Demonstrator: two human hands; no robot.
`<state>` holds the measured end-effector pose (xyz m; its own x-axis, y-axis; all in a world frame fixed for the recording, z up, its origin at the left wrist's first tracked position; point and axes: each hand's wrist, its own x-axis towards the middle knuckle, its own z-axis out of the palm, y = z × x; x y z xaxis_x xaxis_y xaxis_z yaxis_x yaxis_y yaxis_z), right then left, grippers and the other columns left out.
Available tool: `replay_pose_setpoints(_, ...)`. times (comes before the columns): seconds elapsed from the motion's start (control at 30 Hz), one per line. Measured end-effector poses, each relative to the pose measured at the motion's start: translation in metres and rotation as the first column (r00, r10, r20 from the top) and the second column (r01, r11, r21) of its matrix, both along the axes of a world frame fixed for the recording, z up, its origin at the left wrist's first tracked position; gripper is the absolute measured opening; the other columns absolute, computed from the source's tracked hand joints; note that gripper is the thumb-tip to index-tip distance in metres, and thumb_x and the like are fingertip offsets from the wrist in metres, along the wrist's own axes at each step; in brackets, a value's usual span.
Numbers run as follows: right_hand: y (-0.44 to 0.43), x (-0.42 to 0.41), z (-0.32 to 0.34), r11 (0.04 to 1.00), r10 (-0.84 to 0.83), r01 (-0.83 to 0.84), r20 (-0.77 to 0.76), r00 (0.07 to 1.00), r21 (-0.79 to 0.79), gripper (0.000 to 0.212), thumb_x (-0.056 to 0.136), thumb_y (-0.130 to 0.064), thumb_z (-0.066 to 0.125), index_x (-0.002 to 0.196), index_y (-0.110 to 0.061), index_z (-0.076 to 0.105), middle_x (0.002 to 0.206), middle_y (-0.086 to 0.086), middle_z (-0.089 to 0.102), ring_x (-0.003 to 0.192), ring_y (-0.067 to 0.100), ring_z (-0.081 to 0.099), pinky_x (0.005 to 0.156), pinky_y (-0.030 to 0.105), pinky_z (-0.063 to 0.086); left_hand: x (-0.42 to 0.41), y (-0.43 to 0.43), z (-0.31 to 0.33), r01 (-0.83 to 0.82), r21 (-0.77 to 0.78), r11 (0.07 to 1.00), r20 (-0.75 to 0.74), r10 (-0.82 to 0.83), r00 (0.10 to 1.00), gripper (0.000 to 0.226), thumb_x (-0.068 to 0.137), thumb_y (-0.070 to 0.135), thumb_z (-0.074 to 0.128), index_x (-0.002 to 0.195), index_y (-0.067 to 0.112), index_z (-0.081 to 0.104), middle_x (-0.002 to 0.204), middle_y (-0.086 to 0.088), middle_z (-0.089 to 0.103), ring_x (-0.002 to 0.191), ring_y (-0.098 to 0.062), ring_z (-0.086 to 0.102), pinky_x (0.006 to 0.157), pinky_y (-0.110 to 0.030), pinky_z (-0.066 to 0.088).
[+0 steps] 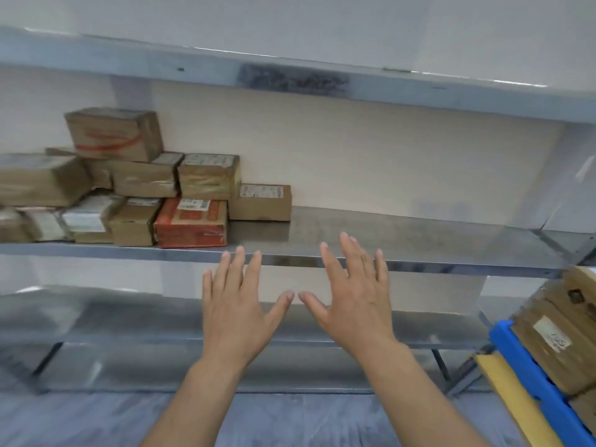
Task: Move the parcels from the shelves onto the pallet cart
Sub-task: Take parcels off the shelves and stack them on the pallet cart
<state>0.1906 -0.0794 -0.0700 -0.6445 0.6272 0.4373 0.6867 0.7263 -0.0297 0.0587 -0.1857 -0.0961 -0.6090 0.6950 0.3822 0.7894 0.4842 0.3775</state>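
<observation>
Several brown cardboard parcels [145, 179] are stacked on the left part of the middle metal shelf [419, 243]. An orange-red parcel [190, 222] lies at the front of the stack and a small brown parcel [263, 201] sits at its right end. My left hand [240, 304] and my right hand [351, 295] are held up in front of the shelf edge, fingers spread and straight, holding nothing. Both hands are right of the parcels and apart from them. At the right edge, brown parcels [554, 337] lie on the blue pallet cart [529, 379].
An upper shelf [290, 75] runs across the top. A lower shelf [129, 317] sits below my hands on slanted metal legs. The wall behind is pale. Grey floor [96, 421] lies in front of the rack. A yellow part [509, 398] borders the cart.
</observation>
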Motion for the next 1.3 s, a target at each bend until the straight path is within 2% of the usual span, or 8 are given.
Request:
replay_pose_setpoints(0.47,0.083,-0.139,0.000,0.991,0.120,-0.117,0.032,0.992,-0.068,0.074,0.073,-0.063,0.049,0.130,-0.017,0.058,0.139,0.016,0.051,0.127,0.031,0.051,0.105,0.052,0.020,-0.118,0.059,0.009,-0.146,-0.052,0.988,0.029,0.148,0.989,0.101,0.067,0.080,0.008,0.152,0.024,0.012,0.160,0.002,0.006,0.147,-0.014,-0.001,0.114,-0.030,-0.008)
replay_pose_setpoints(0.57,0.101,-0.164,0.000,0.983,0.160,-0.156,0.031,0.987,-0.097,0.071,0.076,-0.063,0.041,0.126,-0.016,0.061,0.138,0.015,0.053,0.122,0.032,0.054,0.105,0.052,0.021,-0.142,0.072,0.009,-0.161,-0.054,0.985,0.081,0.165,0.983,0.101,0.068,0.081,0.012,0.152,0.024,0.011,0.159,0.003,0.010,0.146,-0.013,0.005,0.117,-0.031,0.003)
replay_pose_setpoints(0.67,0.117,-0.189,-0.005,0.973,0.189,-0.187,0.006,0.982,-0.138,0.068,0.080,-0.062,0.038,0.123,-0.015,0.062,0.136,0.015,0.054,0.122,0.033,0.053,0.108,0.054,0.025,-0.165,0.078,0.009,-0.162,-0.043,0.986,0.170,0.167,0.971,0.090,0.081,0.072,0.040,0.152,0.023,0.013,0.158,0.002,0.018,0.145,-0.014,0.014,0.116,-0.032,0.017)
replay_pose_setpoints(0.8,0.132,-0.221,-0.005,0.968,0.201,-0.187,0.072,0.977,-0.167,0.063,0.092,-0.059,0.040,0.142,-0.020,0.043,0.152,0.010,0.033,0.139,0.029,0.031,0.116,0.050,0.010,-0.203,0.084,0.012,-0.198,-0.035,0.980,0.221,0.201,0.954,0.079,0.087,0.052,0.055,0.150,0.019,0.020,0.153,-0.003,0.031,0.139,-0.021,0.027,0.109,-0.037,0.029)
replay_pose_setpoints(0.87,0.138,-0.238,-0.004,0.968,0.193,-0.180,0.060,0.979,-0.172,0.062,0.094,-0.057,0.040,0.144,-0.020,0.039,0.153,0.008,0.033,0.139,0.027,0.031,0.117,0.046,0.012,-0.227,0.090,0.016,-0.221,-0.019,0.975,0.265,0.218,0.939,0.075,0.087,0.049,0.056,0.148,0.019,0.025,0.147,-0.005,0.039,0.135,-0.024,0.034,0.104,-0.038,0.034)
replay_pose_setpoints(1.03,0.146,-0.277,0.004,0.941,0.145,-0.131,0.022,0.989,-0.313,0.058,0.098,-0.053,0.033,0.144,-0.019,0.036,0.152,0.002,0.035,0.139,0.021,0.032,0.113,0.036,0.022,-0.278,0.107,0.028,-0.234,0.007,0.972,0.430,0.208,0.878,0.053,0.086,0.046,0.055,0.132,0.024,0.044,0.127,-0.005,0.056,0.118,-0.029,0.051,0.091,-0.040,0.046)
replay_pose_setpoints(1.2,0.145,-0.310,0.019,0.863,0.109,-0.108,-0.028,0.994,-0.494,0.057,0.100,-0.049,0.031,0.147,-0.016,0.031,0.149,0.003,0.039,0.135,0.021,0.038,0.103,0.034,0.034,-0.308,0.116,0.025,-0.217,0.004,0.976,0.541,0.180,0.821,0.078,0.070,0.066,0.038,0.136,0.025,0.042,0.136,0.000,0.053,0.117,-0.024,0.056,0.095,-0.043,0.048)
replay_pose_setpoints(1.3,0.152,-0.331,0.015,0.739,0.047,-0.150,-0.171,0.984,-0.657,0.058,0.101,-0.048,0.033,0.147,-0.012,0.033,0.148,0.007,0.040,0.135,0.023,0.038,0.106,0.037,0.033,-0.312,0.117,0.027,-0.196,0.042,0.980,0.611,0.130,0.781,0.070,0.077,0.058,0.045,0.137,0.023,0.042,0.136,0.001,0.053,0.120,-0.022,0.053,0.100,-0.041,0.044)
